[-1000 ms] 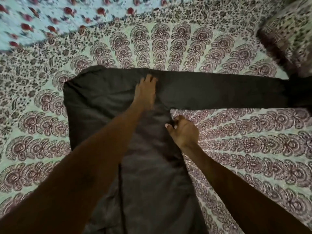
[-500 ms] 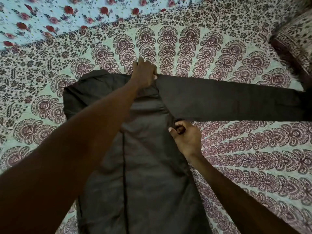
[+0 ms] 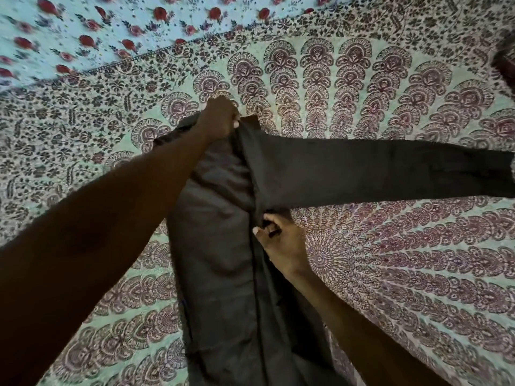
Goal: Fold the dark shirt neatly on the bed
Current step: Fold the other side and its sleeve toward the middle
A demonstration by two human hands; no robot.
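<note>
The dark shirt [image 3: 223, 246] lies lengthwise down the middle of the patterned bed sheet [image 3: 390, 260]. Its body is a narrow strip, and one long sleeve [image 3: 376, 174] stretches flat to the right edge of the view. My left hand [image 3: 218, 119] grips the shirt's top edge near the shoulder, fingers curled round the cloth. My right hand [image 3: 278, 240] pinches the fabric at the armpit, just below where the sleeve leaves the body. My left forearm hides part of the shirt's left side.
A second sheet with red flowers [image 3: 83, 29] covers the far left of the bed. A dark patterned cushion edge [image 3: 505, 62] shows at the upper right. Bare sheet lies on both sides of the shirt.
My left hand went from lying flat on the shoulder to gripping the top edge. The shirt's left part has been drawn in toward the middle, so the body is narrower. My right hand kept its pinch.
</note>
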